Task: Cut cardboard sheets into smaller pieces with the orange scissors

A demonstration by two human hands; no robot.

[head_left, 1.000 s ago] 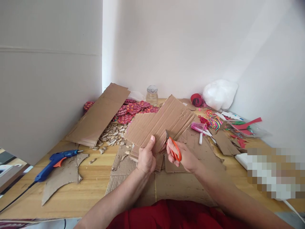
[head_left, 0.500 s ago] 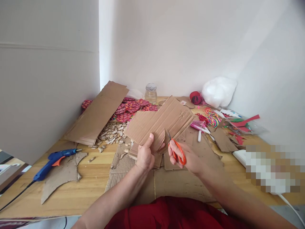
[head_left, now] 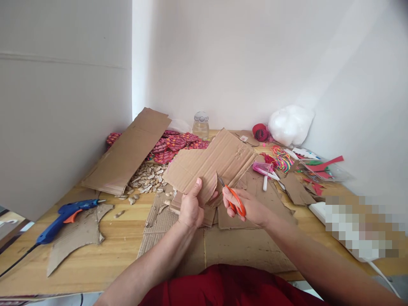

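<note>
Left hand (head_left: 191, 207) grips cardboard piece (head_left: 208, 159) at its 7 o'clock; right hand (head_left: 253, 207) holds orange scissors (head_left: 238, 199), 5 o'clock. Glue gun (head_left: 55, 228): 8 o'clock.

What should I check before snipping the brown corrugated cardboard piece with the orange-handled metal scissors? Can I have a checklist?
1. Brown corrugated cardboard piece held: ok, the left hand grips it, thumb on its face.
2. Orange-handled metal scissors held: ok, the right hand has the handles.
3. Left fingertips well away from the thin dark blades: not ok, they look close.
4. Blades touching the cardboard: cannot tell.
5. Blue glue gun with orange trigger away from both hands: ok, it lies off to the left.
6. Glue gun cool: cannot tell.
</note>
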